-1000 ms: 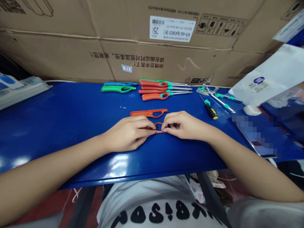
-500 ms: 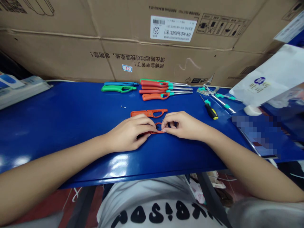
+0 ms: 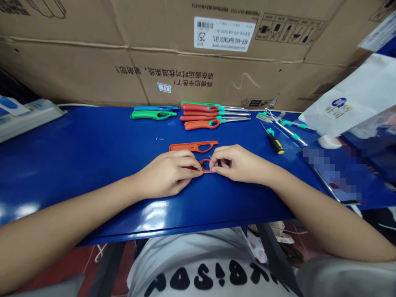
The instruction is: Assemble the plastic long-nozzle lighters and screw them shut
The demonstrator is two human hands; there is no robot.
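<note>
Low over the blue table, my left hand [image 3: 171,172] is closed on an orange lighter shell half [image 3: 206,172], covering most of its handle. From the other side my right hand [image 3: 233,164] pinches at the shell's looped end, thumb and forefinger together; any small part between those fingertips is too fine to make out. Just beyond my left hand lies a second orange shell half [image 3: 185,147], its inner side up. A few tiny metal screws or pins [image 3: 159,139] rest farther back on the left.
Several assembled lighters [image 3: 201,123] lie along the back, beside green [image 3: 153,115] and blue [image 3: 154,108] shells. At right are metal tubes with teal parts [image 3: 289,130], a black-yellow screwdriver [image 3: 274,142], a phone-like slab [image 3: 334,177] and a white bag [image 3: 355,95]. A cardboard box [image 3: 167,57] walls the back.
My left fingertips have shifted slightly right along the orange shell's near edge. My right hand stays almost in place, and the view has tilted a little.
</note>
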